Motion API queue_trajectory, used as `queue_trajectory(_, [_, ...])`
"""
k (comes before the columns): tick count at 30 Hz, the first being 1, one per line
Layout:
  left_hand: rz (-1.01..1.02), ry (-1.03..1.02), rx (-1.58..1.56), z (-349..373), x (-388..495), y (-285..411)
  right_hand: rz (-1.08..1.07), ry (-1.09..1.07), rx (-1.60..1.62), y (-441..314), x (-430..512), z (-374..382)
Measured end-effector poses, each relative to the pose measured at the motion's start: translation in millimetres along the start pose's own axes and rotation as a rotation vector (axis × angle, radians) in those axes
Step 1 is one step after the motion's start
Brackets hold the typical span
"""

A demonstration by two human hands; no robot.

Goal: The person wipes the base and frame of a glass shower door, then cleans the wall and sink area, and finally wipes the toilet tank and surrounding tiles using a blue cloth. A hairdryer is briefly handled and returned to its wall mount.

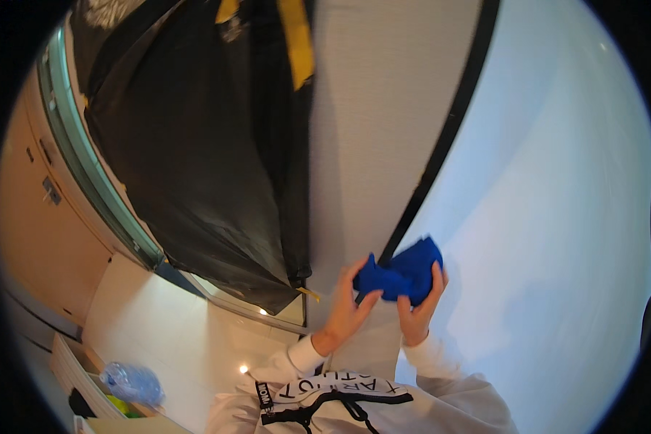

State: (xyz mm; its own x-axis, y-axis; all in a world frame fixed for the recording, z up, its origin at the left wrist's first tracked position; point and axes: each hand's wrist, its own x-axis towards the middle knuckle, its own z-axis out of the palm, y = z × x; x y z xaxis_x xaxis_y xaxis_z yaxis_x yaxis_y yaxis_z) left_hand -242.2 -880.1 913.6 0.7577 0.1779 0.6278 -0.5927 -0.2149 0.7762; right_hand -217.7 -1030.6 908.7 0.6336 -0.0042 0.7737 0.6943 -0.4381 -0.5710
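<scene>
A crumpled blue cloth is held up between both my hands, in front of a wall with a black strip. My left hand grips the cloth's left end, its thumb and fingers closed on it. My right hand pinches the right side, with the fingers on the outer edge and the thumb below. The middle of the cloth is bunched, and some of my fingertips are hidden by it. Both arms wear light sleeves.
Black sheeting with yellow tape hangs at the left. A door with a metal handle stands farther left. At the lower left, a clear bluish plastic bundle lies by an open box or drawer, above the pale tiled floor.
</scene>
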Motion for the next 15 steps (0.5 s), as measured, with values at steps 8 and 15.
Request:
queue_trajectory(8, [0.257, 0.237, 0.415, 3.7, 70.7, 3.5, -0.210, 0.100, -0.060, -18.4, 73.1, 37.4])
queue_trajectory(15, [0.696, 0.168, 0.801, 5.7, 85.4, -6.7, -0.154, 0.153, 0.120, -2.6, 85.0, 49.4])
